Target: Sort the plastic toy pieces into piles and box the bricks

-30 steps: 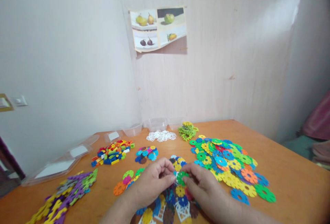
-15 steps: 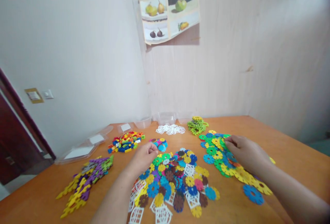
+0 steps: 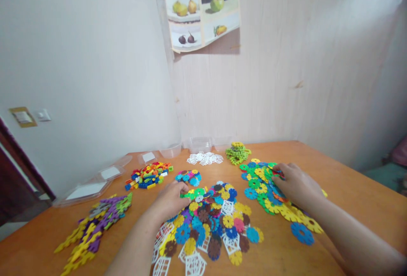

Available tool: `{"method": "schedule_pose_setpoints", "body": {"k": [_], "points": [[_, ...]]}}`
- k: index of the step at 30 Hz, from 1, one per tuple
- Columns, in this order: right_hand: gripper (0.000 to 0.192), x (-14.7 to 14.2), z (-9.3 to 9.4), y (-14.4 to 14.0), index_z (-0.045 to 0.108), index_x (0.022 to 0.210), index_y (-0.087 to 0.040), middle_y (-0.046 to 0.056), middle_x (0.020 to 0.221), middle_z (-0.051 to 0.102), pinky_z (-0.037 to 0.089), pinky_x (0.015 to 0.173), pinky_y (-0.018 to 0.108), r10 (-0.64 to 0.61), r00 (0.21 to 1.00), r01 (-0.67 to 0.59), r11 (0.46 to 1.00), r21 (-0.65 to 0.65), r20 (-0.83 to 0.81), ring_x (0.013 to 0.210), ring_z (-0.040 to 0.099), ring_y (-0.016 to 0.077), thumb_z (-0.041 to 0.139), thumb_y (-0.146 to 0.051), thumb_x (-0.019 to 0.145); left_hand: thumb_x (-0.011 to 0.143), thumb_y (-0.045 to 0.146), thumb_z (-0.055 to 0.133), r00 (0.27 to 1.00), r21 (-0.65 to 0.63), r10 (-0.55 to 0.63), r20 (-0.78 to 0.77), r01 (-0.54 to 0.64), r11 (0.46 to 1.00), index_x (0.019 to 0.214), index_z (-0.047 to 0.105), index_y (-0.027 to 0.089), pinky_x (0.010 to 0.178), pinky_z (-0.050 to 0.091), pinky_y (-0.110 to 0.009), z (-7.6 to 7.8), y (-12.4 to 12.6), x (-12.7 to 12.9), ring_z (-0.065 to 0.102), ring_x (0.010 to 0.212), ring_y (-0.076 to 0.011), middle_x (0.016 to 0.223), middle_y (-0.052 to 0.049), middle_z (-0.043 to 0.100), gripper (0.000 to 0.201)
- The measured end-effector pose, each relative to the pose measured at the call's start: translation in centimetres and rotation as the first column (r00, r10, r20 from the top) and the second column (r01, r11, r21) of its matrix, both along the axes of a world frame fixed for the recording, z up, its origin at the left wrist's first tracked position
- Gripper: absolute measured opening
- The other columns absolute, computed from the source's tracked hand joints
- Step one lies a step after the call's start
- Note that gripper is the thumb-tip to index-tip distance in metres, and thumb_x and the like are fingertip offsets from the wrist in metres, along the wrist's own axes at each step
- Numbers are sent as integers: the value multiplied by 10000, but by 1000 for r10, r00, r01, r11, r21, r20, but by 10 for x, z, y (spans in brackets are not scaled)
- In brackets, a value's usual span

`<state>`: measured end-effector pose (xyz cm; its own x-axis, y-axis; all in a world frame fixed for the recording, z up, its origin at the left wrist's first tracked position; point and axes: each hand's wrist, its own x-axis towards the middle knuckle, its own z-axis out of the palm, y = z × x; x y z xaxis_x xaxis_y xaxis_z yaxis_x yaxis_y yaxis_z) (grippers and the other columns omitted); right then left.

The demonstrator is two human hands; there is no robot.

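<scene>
My left hand (image 3: 171,199) is at the left edge of a central mixed heap of small notched plastic discs (image 3: 202,214), its thumb and forefinger apart, with nothing visible between them. White lattice pieces (image 3: 231,243) lie among these discs. Just beyond that hand sits a small cluster of little discs (image 3: 190,177). My right hand (image 3: 297,185) rests over a pile of larger notched discs (image 3: 262,188) in green, yellow and blue. Its thumb and forefinger are parted at the pile's far side; the other fingertips are hidden. A blue disc (image 3: 302,233) lies near my right wrist.
Colourful building bricks (image 3: 151,175) and purple, yellow and green interlocking pieces (image 3: 98,225) lie on the left. Farther back are white lattice pieces (image 3: 205,158), a green stack (image 3: 238,154) and clear plastic tubs (image 3: 199,143). Flat lids (image 3: 84,191) line the table's (image 3: 343,208) left edge.
My left hand has come down onto the heap's edge and its fingers have parted. My right thumb and forefinger have spread over the right pile. The view has shifted slightly right.
</scene>
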<state>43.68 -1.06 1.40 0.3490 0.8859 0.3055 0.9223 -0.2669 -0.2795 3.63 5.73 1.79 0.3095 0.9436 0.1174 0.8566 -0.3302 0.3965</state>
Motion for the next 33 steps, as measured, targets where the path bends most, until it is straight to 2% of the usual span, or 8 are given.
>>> {"method": "schedule_pose_setpoints", "body": {"k": [6,12,16,19,23,28,31,33], "points": [[343,-11,4,-4,668,1135,-226,99,1068,662,412,727,327,22,1000,-23,997,72,15,952,648,263,443,-382,929,732,343,648,1000,-5,-8,-23,8,1000,899,687,234,769,453,-286,-3,4,-1,616,983,-250,1034,-58,676,203],[317,-37,0,-8,678,1063,-230,68,1015,675,422,715,308,202,979,-203,963,175,23,880,653,221,435,-403,956,698,334,664,1000,-22,16,16,-16,1000,832,655,221,715,422,-276,0,1,2,611,905,-235,961,-50,675,176],[291,-55,-3,-15,686,1013,-228,57,972,677,438,732,307,326,945,-317,919,233,0,884,658,212,443,-377,958,679,272,650,984,-39,28,178,-22,999,788,603,214,644,385,-250,-3,2,1,572,761,-184,799,-4,636,132],[288,-66,-2,-21,687,998,-229,53,958,675,448,725,307,384,923,-361,895,263,-39,860,660,204,440,-371,963,692,218,589,944,-62,59,326,-41,997,764,572,207,602,364,-245,-2,5,2,527,666,-158,693,19,574,74],[274,-82,-2,-28,684,997,-234,50,941,668,459,726,301,466,880,-420,855,304,-96,853,650,199,440,-354,966,713,230,575,853,-87,81,515,-42,995,822,578,196,628,396,-246,7,2,10,541,693,-154,727,15,580,114],[279,-109,-2,-32,663,1120,-225,66,992,685,477,805,315,545,815,-478,825,302,-199,908,651,207,464,-337,960,742,259,612,760,-134,-35,649,159,978,883,580,190,669,410,-238,17,-14,32,533,720,-134,773,16,577,160],[359,-129,-1,-33,618,1261,-239,72,1102,701,475,863,323,593,755,-531,803,271,-281,991,654,220,524,-327,927,765,280,648,746,-163,-108,657,279,946,876,578,189,641,382,-225,17,-25,45,493,681,-115,745,29,545,159],[388,-144,-1,-33,616,1279,-252,65,1141,707,471,873,313,607,714,-548,794,261,-349,1021,652,222,561,-304,898,781,288,658,739,-173,-149,657,339,925,868,579,185,630,368,-222,16,-31,52,473,663,-107,725,34,534,156]]}}
